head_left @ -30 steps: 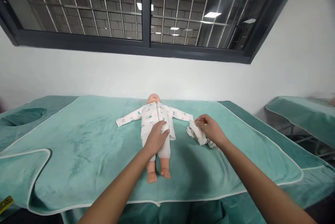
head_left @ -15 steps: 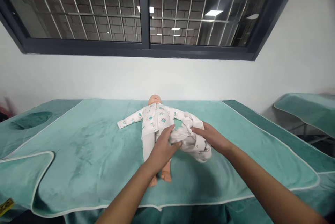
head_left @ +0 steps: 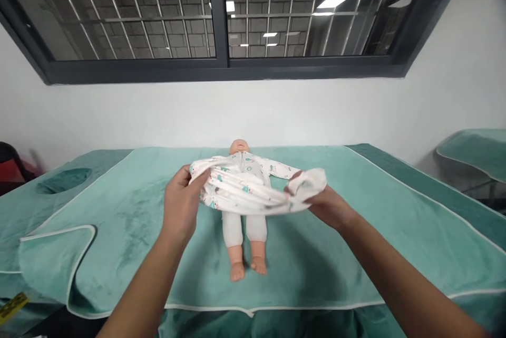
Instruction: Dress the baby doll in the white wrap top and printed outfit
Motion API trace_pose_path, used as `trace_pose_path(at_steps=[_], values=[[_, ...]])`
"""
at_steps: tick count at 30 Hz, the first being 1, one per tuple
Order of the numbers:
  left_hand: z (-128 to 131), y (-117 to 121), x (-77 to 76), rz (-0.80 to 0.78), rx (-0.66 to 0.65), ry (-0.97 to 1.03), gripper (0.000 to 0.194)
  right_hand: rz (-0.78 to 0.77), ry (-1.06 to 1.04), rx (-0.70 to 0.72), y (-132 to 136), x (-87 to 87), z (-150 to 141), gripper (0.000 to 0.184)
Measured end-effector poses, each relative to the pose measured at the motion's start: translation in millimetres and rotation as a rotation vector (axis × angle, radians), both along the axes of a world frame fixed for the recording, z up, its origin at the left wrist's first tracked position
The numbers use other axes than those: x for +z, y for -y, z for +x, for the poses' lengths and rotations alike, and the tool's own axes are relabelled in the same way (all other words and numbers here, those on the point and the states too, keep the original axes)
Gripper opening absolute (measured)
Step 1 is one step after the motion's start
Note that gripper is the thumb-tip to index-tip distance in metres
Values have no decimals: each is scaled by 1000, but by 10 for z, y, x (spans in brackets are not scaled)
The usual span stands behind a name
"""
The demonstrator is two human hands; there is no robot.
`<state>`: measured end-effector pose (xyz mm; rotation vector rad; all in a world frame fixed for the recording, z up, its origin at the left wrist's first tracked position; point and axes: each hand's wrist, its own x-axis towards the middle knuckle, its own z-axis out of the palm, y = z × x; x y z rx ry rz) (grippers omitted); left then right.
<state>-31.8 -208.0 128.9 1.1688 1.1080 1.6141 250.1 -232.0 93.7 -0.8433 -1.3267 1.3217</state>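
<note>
A baby doll point(head_left: 256, 229) lies on its back on the green blanket point(head_left: 130, 253), head toward the wall and bare feet toward me. It wears a white printed top point(head_left: 281, 168) and white trousers. Above its middle, a white printed baby garment point(head_left: 241, 190) is stretched sideways between my hands. My left hand point(head_left: 182, 202) is closed on the garment's left end, thumb on top. Its right end is gripped by my right hand point(head_left: 322, 203), partly covered by a loose white loop of the cloth. Part of the doll's torso and one sleeve are hidden behind the garment.
A white wall point(head_left: 190, 114) and a dark-framed window point(head_left: 221, 70) with bars stand behind the bed. A blanket corner point(head_left: 55, 259) is folded over at left. Another green-covered surface point(head_left: 474, 151) is at far right, and a red and black object point(head_left: 11, 169) at far left.
The garment was bunched up beside the doll on the right; now it is spread out across the doll's middle. My left hand has moved left and up, away from the right hand.
</note>
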Motion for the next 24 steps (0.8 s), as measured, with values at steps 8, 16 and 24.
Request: trace_pose_path(at_steps=[8, 16, 24], values=[[51, 20, 514, 79, -244, -221, 24, 158, 456, 308, -55, 284, -462, 57], [-2, 222, 818, 112, -380, -427, 27, 451, 338, 71, -286, 977, -986, 34], [-83, 445, 925, 169, -313, -497, 30, 576, 299, 135, -197, 1266, -1151, 42]])
